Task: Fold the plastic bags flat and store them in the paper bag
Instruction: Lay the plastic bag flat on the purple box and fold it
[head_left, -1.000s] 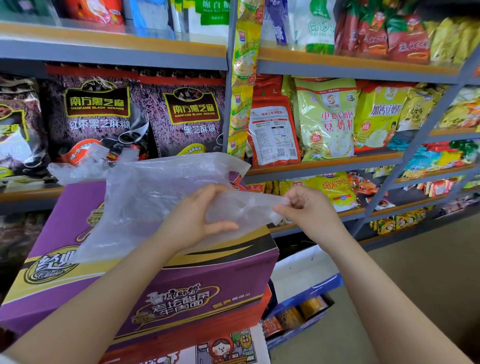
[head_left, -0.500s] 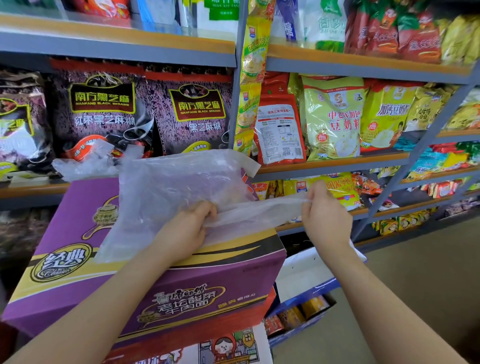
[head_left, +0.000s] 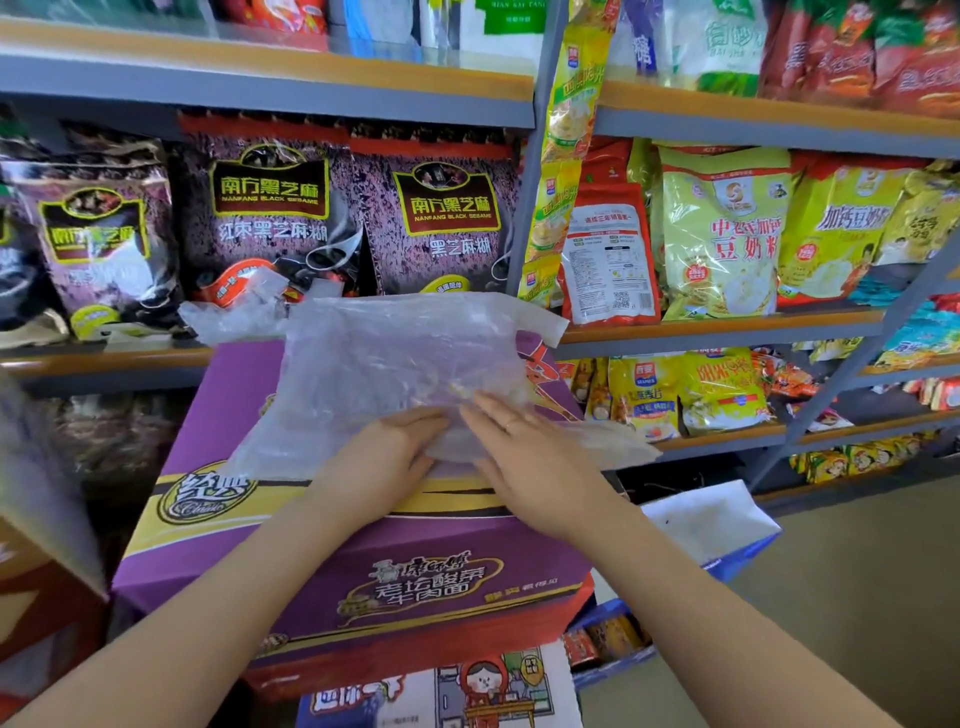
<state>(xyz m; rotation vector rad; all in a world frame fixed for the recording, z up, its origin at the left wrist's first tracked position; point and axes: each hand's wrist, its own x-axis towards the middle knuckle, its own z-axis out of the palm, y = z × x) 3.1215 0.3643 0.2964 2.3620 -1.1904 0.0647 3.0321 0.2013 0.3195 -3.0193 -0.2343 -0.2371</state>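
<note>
Shop aisle, grey metal shelving (head_left: 270, 98) with wood-coloured edges running left to right; floor at lower right is plain grey-tan. Work surface is the top of a purple carton (head_left: 363, 566) printed with yellow bands and noodle branding, stacked on a red-edged box below it. Clear plastic bag (head_left: 384, 374) lies spread on the carton top, its far corner hanging past the right edge, its near right corner trailing off toward the lower shelf. Left hand (head_left: 384, 457) rests on the bag's near edge, fingers straight and together, pressing flat. Right hand (head_left: 524, 457) lies just beside it, fingers straight and slightly spread, also pressing down on the plastic; the two hands nearly touch at the fingertips. A second crumpled clear bag (head_left: 234, 312) sits behind, at the carton's far left corner against the shelf. Shelf at carton height holds dark purple black-sesame packets (head_left: 270, 218); right bay holds yellow-green soy-milk powder bags (head_left: 727, 234). White and blue paper bag (head_left: 711, 525) stands on the floor right of the carton, contents not visible.
</note>
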